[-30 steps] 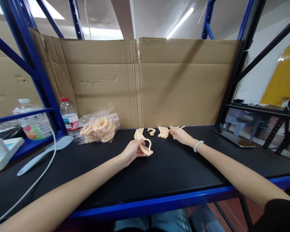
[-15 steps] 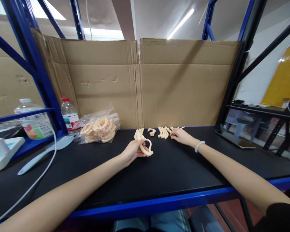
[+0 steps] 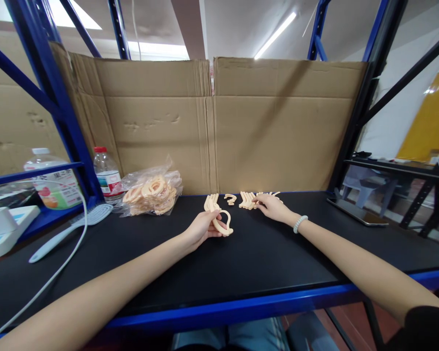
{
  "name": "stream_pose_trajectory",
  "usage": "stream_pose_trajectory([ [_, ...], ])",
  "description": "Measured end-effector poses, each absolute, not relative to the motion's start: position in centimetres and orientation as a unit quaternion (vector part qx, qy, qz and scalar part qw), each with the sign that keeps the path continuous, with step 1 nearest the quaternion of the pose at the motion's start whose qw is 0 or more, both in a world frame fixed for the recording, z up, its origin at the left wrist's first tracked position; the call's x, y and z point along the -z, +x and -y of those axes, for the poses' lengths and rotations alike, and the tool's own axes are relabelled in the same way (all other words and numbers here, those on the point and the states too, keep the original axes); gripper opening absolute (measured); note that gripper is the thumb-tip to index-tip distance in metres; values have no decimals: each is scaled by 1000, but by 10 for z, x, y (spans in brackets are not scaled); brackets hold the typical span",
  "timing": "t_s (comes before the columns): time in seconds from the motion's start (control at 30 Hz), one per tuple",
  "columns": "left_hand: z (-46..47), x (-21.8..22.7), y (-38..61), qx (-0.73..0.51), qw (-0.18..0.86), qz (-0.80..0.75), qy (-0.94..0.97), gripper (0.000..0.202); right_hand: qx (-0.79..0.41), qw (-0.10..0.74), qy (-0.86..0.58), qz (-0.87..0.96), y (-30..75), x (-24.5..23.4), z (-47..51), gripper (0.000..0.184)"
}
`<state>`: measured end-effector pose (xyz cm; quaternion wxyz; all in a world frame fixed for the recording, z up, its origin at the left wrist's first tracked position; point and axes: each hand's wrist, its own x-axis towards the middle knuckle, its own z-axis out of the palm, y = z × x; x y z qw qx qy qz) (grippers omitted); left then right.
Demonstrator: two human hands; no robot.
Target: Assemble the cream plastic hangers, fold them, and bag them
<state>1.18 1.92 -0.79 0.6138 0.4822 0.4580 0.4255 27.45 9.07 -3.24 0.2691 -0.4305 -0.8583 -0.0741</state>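
Observation:
My left hand (image 3: 204,225) is closed around a cream-coloured curved piece (image 3: 225,228), rounded on one side with an opening in its middle. Just behind it lies a group of long cream strips (image 3: 211,201) side by side. A few small hooked cream pieces (image 3: 230,199) rest to the right of those. My right hand (image 3: 273,206), with a beaded bracelet on the wrist, reaches down onto a row of bent cream pieces (image 3: 246,200). Its fingertips touch the right end of that row, and more pieces show behind the hand. Whether it grips one is hidden.
At the left are a clear bag of cream rings (image 3: 154,195), a red-capped bottle (image 3: 108,178), a pale blue hairbrush (image 3: 73,231) and a white cable (image 3: 66,261). Cardboard (image 3: 285,131) walls the back. A dark flat device (image 3: 358,212) lies right on the black tabletop (image 3: 241,273).
My right hand has shifted slightly left, its fingers coming onto the end of the row of bent pieces. My left hand still holds its curved piece in the same place.

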Motion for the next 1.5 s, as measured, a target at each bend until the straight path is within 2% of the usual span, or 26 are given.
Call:
stream_pose_trajectory([
  [0.2, -19, 8, 13, -428, 615, -458, 478, 28, 51, 207, -316, 925, 253, 34, -77, 38],
  [0.47, -20, 8, 12, -422, 615, -460, 483, 27, 2, 166, -355, 920, 246, 37, -82, 50],
  [0.7, -22, 12, 10, -415, 607, -455, 503, 26, 29, 181, -360, 915, 252, 37, -77, 48],
  [0.9, -18, 15, 11, -425, 552, -426, 577, 26, 74, 347, -243, 903, 223, 19, -36, 36],
  [0.97, -18, 17, 11, -429, 523, -412, 610, 27, 111, 333, -201, 915, 212, 15, -24, 28],
  [1.1, -21, 21, 10, -440, 445, -391, 675, 27, 170, 239, -144, 945, 205, 17, -17, 21],
  [1.17, -22, 22, 8, -443, 405, -391, 698, 26, 139, 257, -158, 943, 207, 19, -19, 20],
  [1.23, -22, 20, 6, -447, 354, -398, 719, 27, 73, 335, -191, 920, 209, 20, -20, 18],
  [1.33, -19, 16, 4, -441, 247, -403, 763, 24, -91, 424, -224, 873, 208, 16, -18, 23],
  [1.43, -16, 13, 4, -423, 182, -409, 788, 22, -275, 420, -216, 838, 205, 10, -15, 29],
  [1.5, -15, 12, 4, -425, 169, -410, 789, 23, -344, 424, -212, 811, 204, 8, -16, 28],
])
